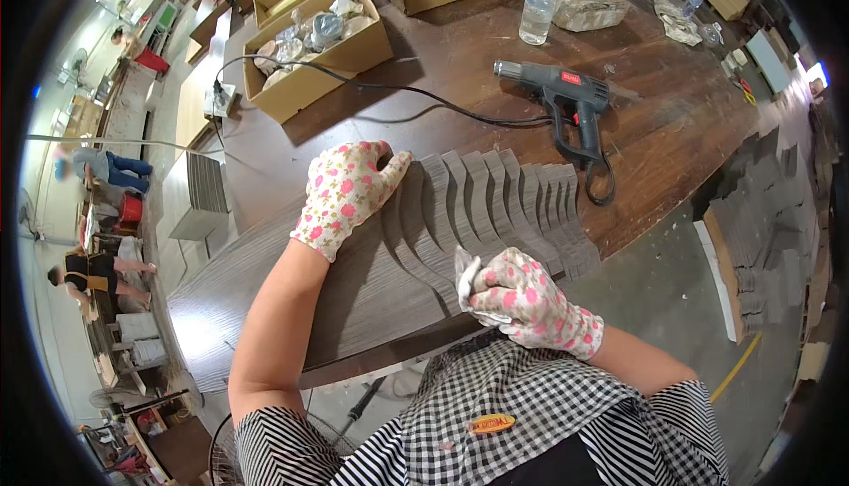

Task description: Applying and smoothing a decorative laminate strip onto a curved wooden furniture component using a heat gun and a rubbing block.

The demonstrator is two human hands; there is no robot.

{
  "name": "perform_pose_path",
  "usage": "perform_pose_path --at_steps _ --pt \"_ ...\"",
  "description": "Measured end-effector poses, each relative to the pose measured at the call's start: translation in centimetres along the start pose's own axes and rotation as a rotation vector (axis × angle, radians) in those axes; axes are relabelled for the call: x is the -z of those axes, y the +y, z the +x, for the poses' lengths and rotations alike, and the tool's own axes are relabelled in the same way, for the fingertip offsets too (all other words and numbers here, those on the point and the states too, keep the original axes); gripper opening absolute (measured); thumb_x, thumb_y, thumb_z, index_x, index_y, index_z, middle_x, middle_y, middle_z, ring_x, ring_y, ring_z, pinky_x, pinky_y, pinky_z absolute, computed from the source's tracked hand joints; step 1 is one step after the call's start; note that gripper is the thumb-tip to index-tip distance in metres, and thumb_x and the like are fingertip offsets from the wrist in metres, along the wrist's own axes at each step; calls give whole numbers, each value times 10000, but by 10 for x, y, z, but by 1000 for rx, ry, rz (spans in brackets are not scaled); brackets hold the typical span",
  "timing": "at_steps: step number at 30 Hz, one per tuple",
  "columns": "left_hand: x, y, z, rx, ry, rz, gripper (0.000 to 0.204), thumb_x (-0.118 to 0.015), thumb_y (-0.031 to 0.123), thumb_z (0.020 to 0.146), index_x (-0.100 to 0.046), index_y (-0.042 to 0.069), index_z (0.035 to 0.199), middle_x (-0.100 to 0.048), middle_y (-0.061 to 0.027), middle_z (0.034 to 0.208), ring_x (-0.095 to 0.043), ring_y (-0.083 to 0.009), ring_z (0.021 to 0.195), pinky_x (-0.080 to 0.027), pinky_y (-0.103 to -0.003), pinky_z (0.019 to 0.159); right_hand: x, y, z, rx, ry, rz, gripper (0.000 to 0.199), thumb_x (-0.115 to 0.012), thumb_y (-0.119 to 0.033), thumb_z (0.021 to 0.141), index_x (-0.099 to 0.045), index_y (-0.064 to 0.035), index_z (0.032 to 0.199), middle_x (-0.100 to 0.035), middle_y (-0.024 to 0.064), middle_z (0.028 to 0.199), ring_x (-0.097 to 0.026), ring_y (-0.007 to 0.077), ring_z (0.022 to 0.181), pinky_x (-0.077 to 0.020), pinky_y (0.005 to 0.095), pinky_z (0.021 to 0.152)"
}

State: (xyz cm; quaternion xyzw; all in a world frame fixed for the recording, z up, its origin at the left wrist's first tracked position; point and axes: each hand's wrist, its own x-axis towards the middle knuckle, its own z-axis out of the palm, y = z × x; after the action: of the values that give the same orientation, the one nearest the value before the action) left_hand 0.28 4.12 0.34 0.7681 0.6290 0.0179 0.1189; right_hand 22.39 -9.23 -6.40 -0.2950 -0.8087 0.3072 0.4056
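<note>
Panels (455, 212) of grey wood-grain, fanned out on the worktop (442, 61), lie beneath both hands, their wavy edges running far to near. The left hand (349, 192) sits by the far ends, thumb apart from curled fingers; the right hand (526, 300), nearer the near ends, pinches a whitish cloth (466, 283).

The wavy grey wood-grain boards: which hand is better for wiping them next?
Probably the right hand, gloved in pink-flowered white: it grips a crumpled whitish cloth near the boards. The left hand, gloved alike, shows no cloth and rests at their far edge.
</note>
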Motion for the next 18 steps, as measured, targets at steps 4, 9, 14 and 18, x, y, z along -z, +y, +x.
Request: perform_pose_path --at_steps 4,9,14,18 --pt "-9 -3 0 -89 85 21 390 -519 403 924 -715 67 949 -664 -160 699 -662 -321 723 -509 -416 715 -10 11 22 -21 71 -26 246 -749 -23 650 -664 -86 873 -628 53 940 -570 266 887 -454 396 774" --pt "-5 -4 -4 -39 30 -54 366 -510 372 927 -715 69 944 -617 -116 572 -647 -305 629 -511 -404 692 -7 3 16 5 61 -18 238 -752 -21 640 -670 -100 849 -637 27 900 -584 224 863 -451 382 765" --pt "-8 -2 -7 -87 82 -5 360 -517 361 918 -713 60 945 -665 -173 728 -655 -341 731 -508 -430 714 -6 11 14 1 38 54 205 -730 -34 659 -664 -91 844 -628 52 925 -571 264 868 -459 406 769" --pt "-8 -1 1 -107 62 -23 367 -512 367 916 -712 60 946 -668 -195 799 -650 -361 775 -505 -445 724 -22 28 36 20 105 8 205 -733 -54 671 -660 -84 860 -624 67 922 -571 278 887 -455 414 786"
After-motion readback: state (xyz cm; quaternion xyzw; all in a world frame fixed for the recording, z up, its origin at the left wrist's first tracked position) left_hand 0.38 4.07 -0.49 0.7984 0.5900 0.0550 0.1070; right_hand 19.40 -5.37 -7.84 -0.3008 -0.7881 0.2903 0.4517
